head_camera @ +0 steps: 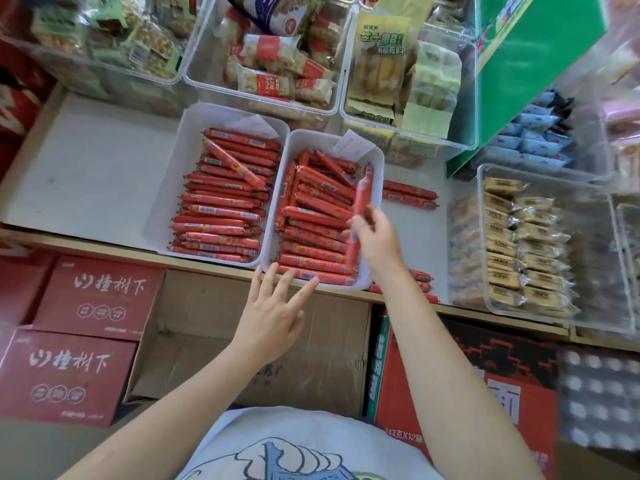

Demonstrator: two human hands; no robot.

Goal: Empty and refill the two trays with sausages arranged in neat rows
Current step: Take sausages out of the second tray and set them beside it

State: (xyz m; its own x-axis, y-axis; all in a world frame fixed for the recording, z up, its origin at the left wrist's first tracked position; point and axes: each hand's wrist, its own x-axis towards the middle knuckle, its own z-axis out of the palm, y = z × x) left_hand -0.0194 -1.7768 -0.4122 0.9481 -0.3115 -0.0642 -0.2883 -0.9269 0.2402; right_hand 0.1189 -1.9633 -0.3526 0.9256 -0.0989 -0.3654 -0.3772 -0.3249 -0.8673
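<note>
We see two white trays side by side on the tabletop, both full of red sausages. The right tray (377,216) is jumbled; our right hand (375,242) pinches one sausage (360,216) upright above it, probably to lay it straight. Our left hand (273,313), fingers spread, touches that tray's near rim, likely steadying it. The left tray (166,188) beside it looks neater.

two white trays (166,209) are seen side by side, each filled with red sausages (221,216) too many and too overlapped to be counted exactly. one sausage (360,209) is held in the right hand (375,242). two paper slips (349,145) are counted, one per tray. two loose sausages (408,195) lie beyond the grip, about three (420,277) just beside it. two red cartons (100,296) sit below.
</note>
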